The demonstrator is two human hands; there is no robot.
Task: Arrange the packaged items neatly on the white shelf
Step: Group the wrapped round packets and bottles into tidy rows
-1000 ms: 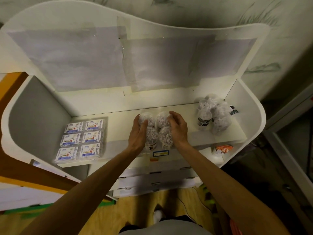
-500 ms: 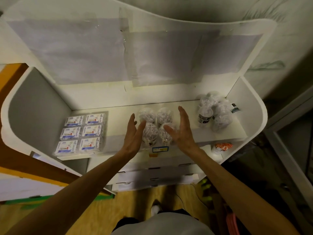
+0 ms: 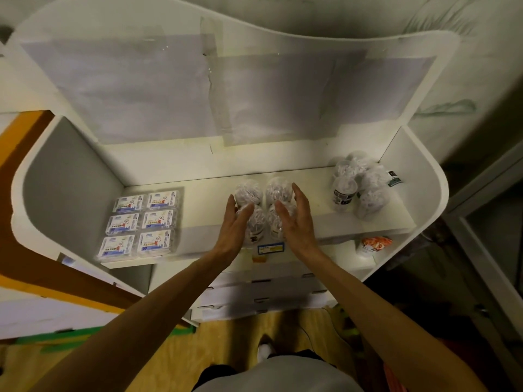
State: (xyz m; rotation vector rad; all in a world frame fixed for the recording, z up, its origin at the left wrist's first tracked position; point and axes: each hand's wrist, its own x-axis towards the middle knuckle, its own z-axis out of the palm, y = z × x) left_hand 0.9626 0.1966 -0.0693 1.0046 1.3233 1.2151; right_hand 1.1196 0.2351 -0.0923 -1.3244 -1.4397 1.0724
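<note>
White shelf (image 3: 311, 176) carries four clear tubs (image 3: 264, 210) at centre, upright, two by two. Left hand (image 3: 235, 222) and right hand (image 3: 294, 216) flank them, fingers straight, palms inward, gripping nothing. Six flat packs (image 3: 141, 222) lie left; loose tubs (image 3: 359, 188) right.

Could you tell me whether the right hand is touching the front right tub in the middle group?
Cannot tell: in the head view, the right hand overlaps the front right tub, hiding any contact.
</note>
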